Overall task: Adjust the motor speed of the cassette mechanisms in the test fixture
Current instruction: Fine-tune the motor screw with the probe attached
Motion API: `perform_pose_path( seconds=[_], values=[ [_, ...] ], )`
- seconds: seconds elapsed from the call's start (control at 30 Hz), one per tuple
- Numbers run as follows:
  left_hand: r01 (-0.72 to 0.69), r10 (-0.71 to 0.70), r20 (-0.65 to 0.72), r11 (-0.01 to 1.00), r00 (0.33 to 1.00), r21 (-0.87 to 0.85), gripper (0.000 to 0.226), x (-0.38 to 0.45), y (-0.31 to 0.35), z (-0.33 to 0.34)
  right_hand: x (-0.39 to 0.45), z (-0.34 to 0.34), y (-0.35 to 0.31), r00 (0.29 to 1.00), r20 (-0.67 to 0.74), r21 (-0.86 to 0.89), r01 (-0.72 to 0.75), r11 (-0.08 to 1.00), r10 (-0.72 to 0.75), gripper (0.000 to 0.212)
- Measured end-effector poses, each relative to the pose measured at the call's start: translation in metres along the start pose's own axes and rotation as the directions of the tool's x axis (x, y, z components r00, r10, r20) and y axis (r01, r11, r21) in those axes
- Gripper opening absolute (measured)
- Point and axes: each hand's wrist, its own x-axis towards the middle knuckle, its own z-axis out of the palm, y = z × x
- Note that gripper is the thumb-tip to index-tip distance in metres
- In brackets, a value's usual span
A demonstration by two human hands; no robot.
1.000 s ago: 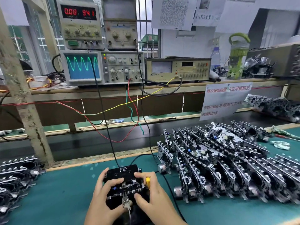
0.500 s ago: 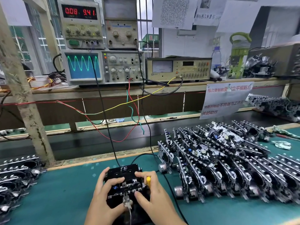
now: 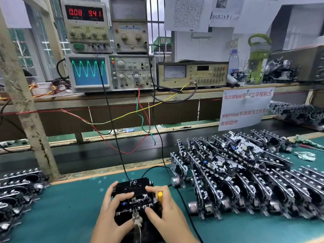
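Note:
A black test fixture (image 3: 134,187) marked "FE" sits on the green mat at the bottom centre, with a cassette mechanism (image 3: 138,202) loaded in it. My left hand (image 3: 112,213) grips the fixture's left side, fingers curled over the mechanism. My right hand (image 3: 166,213) holds its right side, and a yellow-handled screwdriver (image 3: 160,195) sticks up between the fingers. A metal clip (image 3: 137,219) hangs at the front of the mechanism. The oscilloscope (image 3: 89,72) on the shelf shows a green sine wave.
Rows of cassette mechanisms (image 3: 245,176) fill the mat to the right, and more lie at the left edge (image 3: 15,188). A power supply (image 3: 85,23) reads 0.08 and 9.41. Wires (image 3: 112,120) run from the shelf down to the fixture. A paper sign (image 3: 245,107) hangs on the shelf.

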Motion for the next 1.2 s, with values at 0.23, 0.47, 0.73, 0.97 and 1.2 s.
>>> perform_pose_path(
  seconds=[0.23, 0.47, 0.73, 0.97, 1.2],
  values=[
    [0.01, -0.01, -0.006, 1.0, 1.0, -0.002, 0.071, 0.0, 0.002, 0.0, 0.001, 0.0, -0.001, 1.0, 0.005, 0.011, -0.002, 1.0, 0.002, 0.042],
    [0.02, -0.02, 0.005, 1.0, 1.0, -0.008, 0.069, 0.0, 0.005, -0.001, 0.001, 0.003, -0.002, 1.0, -0.012, 0.013, -0.005, 1.0, 0.005, 0.042],
    [0.005, -0.005, -0.011, 0.999, 1.0, -0.039, 0.064, -0.002, 0.012, -0.001, 0.003, 0.006, 0.0, 1.0, -0.029, 0.0, 0.004, 1.0, -0.004, 0.044],
    [0.028, -0.028, 0.0, 0.999, 1.0, -0.03, 0.064, -0.001, 0.012, -0.002, 0.003, 0.006, -0.001, 0.999, -0.034, 0.002, -0.001, 1.0, 0.001, 0.043],
    [-0.002, 0.001, 0.11, 1.0, 0.994, 0.007, 0.064, 0.002, 0.01, -0.011, 0.007, 0.006, -0.002, 0.999, -0.032, 0.001, -0.021, 1.0, 0.021, 0.037]
  ],
)
